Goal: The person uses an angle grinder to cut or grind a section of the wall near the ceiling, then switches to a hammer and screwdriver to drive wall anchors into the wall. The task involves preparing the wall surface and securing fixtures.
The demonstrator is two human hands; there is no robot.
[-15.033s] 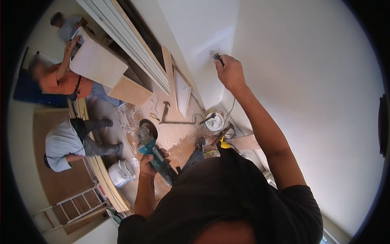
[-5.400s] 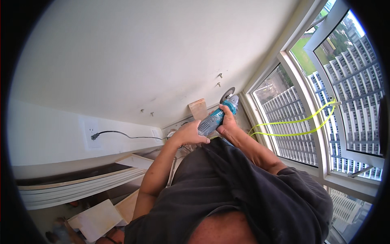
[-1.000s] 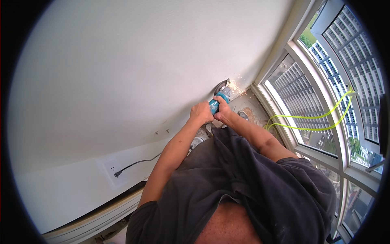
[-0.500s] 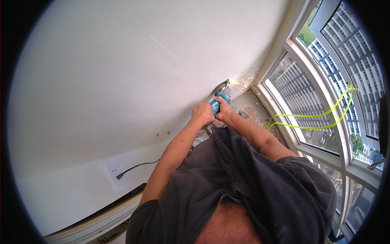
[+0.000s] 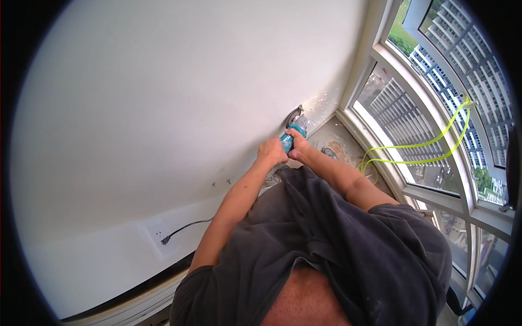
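Observation:
Both my hands grip a teal angle grinder with a grey head, held out in front of me against the white wall. My left hand is wrapped round its rear body. Farther forward, my right hand closes round the body behind the head. The grinder's disc and dark guard meet a small metal piece sticking out of the wall. Sparks spray from that spot toward the window corner. The fingers' undersides are hidden.
A black power cord runs to a plug at the wall socket, lower left. Two small metal stubs jut from the wall. Debris lies on the floor by a shoe. A yellow-green strap hangs from the window frame on the right.
The view has shifted slightly. The spark spray looks smaller and fainter, and the long streaks across the wall are gone. Both hands keep their hold on the grinder.

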